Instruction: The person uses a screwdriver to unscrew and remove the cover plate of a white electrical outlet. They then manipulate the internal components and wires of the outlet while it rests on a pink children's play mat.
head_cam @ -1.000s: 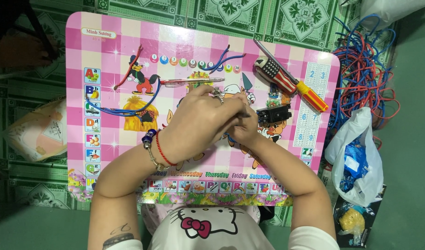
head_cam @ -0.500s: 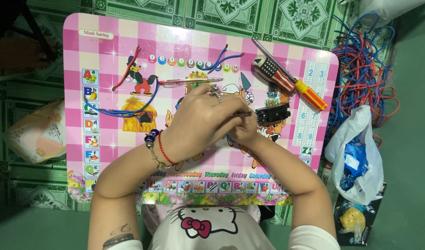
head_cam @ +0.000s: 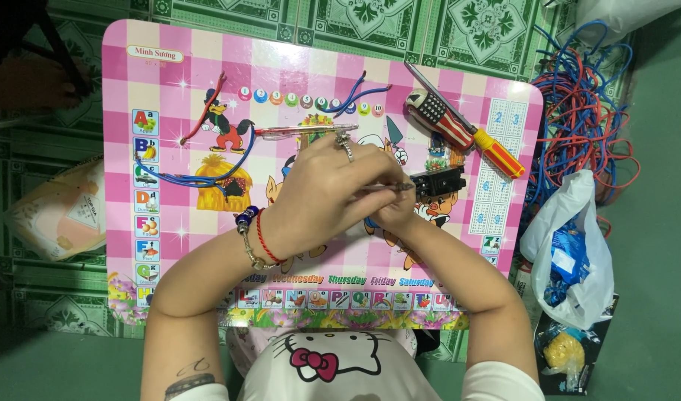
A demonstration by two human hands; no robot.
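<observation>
My left hand (head_cam: 322, 194), with a ring and bracelets, lies over my right hand (head_cam: 394, 217) at the middle of a pink children's table (head_cam: 170, 67). Its fingers are closed on a thin silver metal tool (head_cam: 389, 187) whose tip points right at a small black part (head_cam: 438, 181) lying on the table. My right hand is curled under the left one and mostly hidden. A bit of blue wire (head_cam: 370, 221) shows by its fingers; what it holds is hidden.
On the table lie a clear pen (head_cam: 303, 131), blue wires (head_cam: 207, 178), a red wire (head_cam: 203, 119), a striped-handled tool (head_cam: 437, 119) and an orange-handled screwdriver (head_cam: 498, 154). A tangle of red and blue wires (head_cam: 589, 111) and a plastic bag (head_cam: 571, 245) sit on the floor at right.
</observation>
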